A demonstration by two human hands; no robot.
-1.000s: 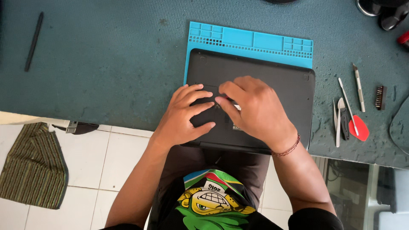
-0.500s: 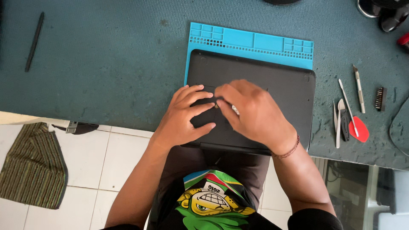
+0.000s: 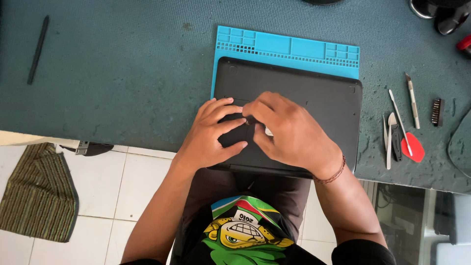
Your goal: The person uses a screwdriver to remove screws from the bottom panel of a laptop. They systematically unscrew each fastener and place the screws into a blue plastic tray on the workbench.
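One laptop [image 3: 304,103], matte black, flat, closed, underside up; it lies on one blue mat [image 3: 289,49] at the near edge of the green surface [image 3: 122,73]. Our left hand [image 3: 213,132] rests spread flat on it. Our right hand [image 3: 289,132] pinches narrow at the casing; contents of that grip we cannot tell.

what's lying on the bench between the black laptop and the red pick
In the head view, two slim tools lie between the laptop and the red pick: a pale spudger and a dark tool.
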